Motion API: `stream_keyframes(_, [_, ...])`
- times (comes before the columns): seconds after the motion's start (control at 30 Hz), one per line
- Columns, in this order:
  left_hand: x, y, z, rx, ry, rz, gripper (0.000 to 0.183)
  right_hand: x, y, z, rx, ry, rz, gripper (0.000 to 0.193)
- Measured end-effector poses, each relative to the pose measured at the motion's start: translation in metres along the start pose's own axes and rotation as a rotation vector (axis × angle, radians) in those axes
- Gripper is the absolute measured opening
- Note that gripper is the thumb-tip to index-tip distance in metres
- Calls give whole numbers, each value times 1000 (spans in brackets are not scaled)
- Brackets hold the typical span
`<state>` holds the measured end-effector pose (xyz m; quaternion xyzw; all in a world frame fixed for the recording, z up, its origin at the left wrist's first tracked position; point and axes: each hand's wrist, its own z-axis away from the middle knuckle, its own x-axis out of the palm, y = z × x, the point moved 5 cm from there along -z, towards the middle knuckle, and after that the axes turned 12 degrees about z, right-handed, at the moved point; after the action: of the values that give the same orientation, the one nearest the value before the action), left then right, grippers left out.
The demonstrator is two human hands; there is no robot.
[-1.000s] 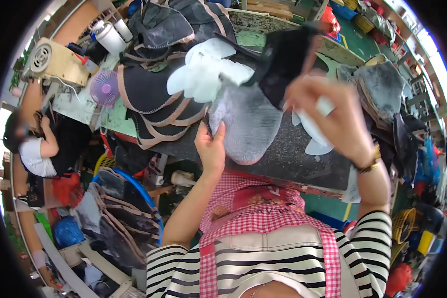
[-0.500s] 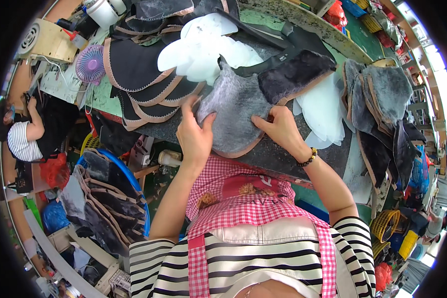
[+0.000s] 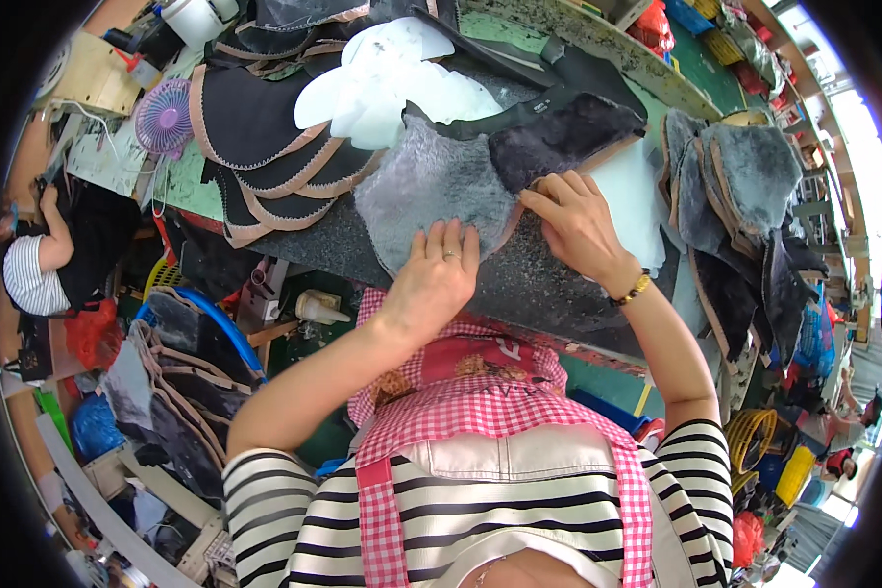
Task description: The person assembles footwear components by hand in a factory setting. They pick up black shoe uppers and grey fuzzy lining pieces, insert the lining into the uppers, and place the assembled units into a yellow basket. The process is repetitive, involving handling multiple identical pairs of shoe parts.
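A grey furry piece [image 3: 426, 181] lies fur side up near the front edge of the dark worktable [image 3: 333, 245]. A darker furry section [image 3: 563, 137] adjoins it on the right, and a tan border shows along the lower right edge. My left hand [image 3: 431, 279] rests flat on the lower part of the grey fur, its fingers stretched out. With thumb and fingers closed, my right hand [image 3: 580, 227] pinches the piece's edge where the grey and dark fur meet. Its fingertips hide that spot.
White thin sheets [image 3: 392, 83] and black tan-edged pieces [image 3: 265, 127] lie beyond and left. A purple fan [image 3: 165, 118] stands at far left. Furry pieces [image 3: 755, 176] hang at right; others fill a blue-rimmed basket [image 3: 230, 333]. Another person [image 3: 39, 265] sits at left.
My left hand has moved from the piece's left edge to lie flat on its lower part. My right hand has shifted to the edge by the dark fur. The piece lies flatter.
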<state>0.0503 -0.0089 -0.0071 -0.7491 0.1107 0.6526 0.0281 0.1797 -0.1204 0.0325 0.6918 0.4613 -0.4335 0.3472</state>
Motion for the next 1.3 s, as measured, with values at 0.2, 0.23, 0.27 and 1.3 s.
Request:
stream_keyframes(0.2, [-45, -45, -4, 73, -109, 548, 51, 3, 7, -3, -45, 179, -14, 35])
stream_keyframes(0.23, [-58, -53, -4, 74, -103, 650, 46, 5, 8, -4, -25, 214, -42, 35])
stream_keyframes(0.27, [-60, -62, -2, 76, -59, 709, 46, 4, 7, -3, 5, 248, -72, 36])
stream_keyframes(1.3, [-14, -72, -3, -490, 299, 871, 41, -5, -38, 3, -92, 94, 29, 32])
